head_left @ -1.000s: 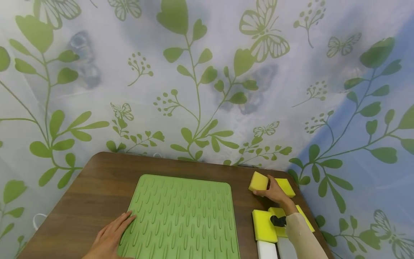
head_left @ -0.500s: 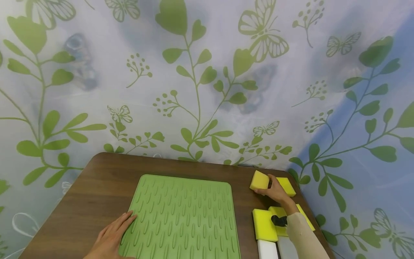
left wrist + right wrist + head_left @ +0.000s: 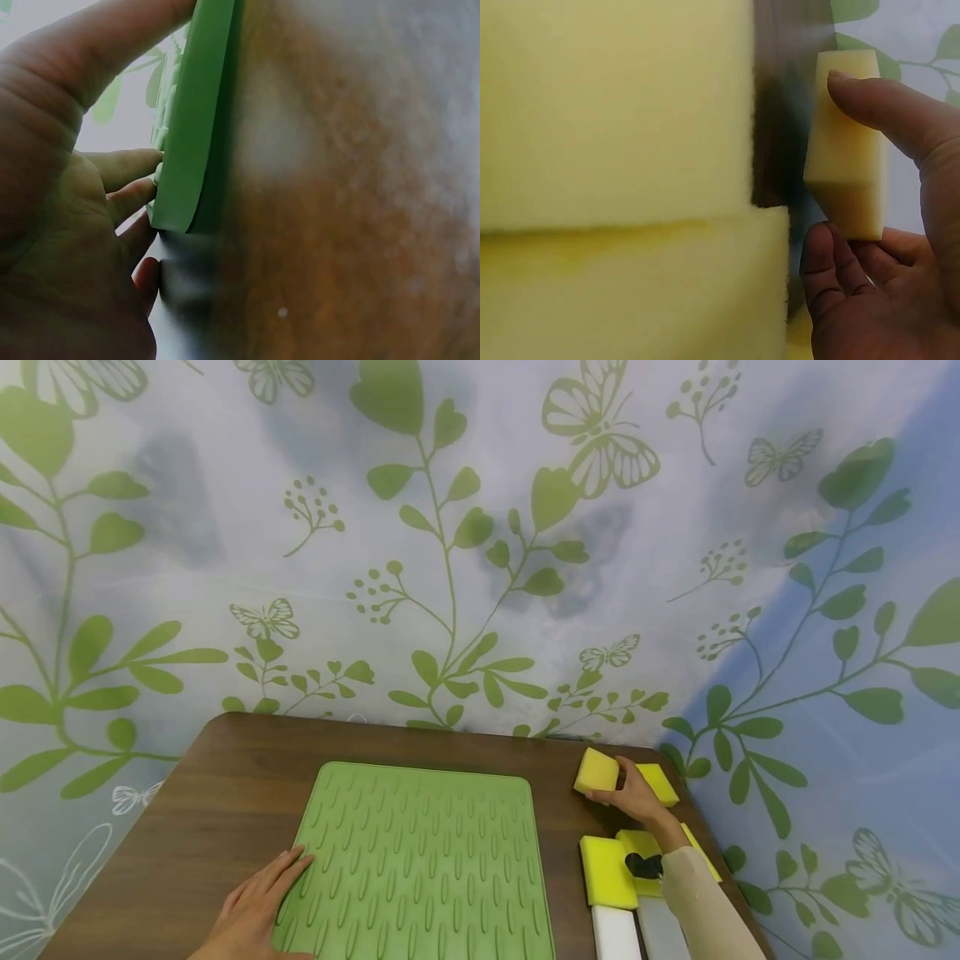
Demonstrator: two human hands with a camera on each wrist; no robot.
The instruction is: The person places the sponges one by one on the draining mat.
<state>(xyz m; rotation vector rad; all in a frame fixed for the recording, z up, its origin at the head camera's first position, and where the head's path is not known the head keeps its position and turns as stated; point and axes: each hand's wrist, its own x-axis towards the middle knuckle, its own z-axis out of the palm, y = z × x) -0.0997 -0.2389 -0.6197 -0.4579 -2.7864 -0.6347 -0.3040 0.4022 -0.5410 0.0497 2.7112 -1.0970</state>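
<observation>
My right hand (image 3: pixel 636 793) holds a yellow sponge block (image 3: pixel 596 771) near the back right of the table. In the right wrist view the thumb lies along one side of the sponge (image 3: pixel 847 142), with fingers at its lower end. My left hand (image 3: pixel 251 906) rests at the left edge of a green ridged mat (image 3: pixel 420 860), fingers extended onto it. The left wrist view has the mat's rim (image 3: pixel 191 127) beside the thumb and fingertips.
Another yellow sponge (image 3: pixel 657 783) lies just behind the right hand. Nearer, several yellow sponges (image 3: pixel 609 872) and a white block (image 3: pixel 617 933) sit beside the right forearm. The brown table (image 3: pixel 202 827) meets a patterned curtain (image 3: pixel 480 568) at the back.
The head view has shifted slightly, so the scene sits a little further left and higher. The right hand keeps the sponge in nearly the same place; the left hand stays on the mat.
</observation>
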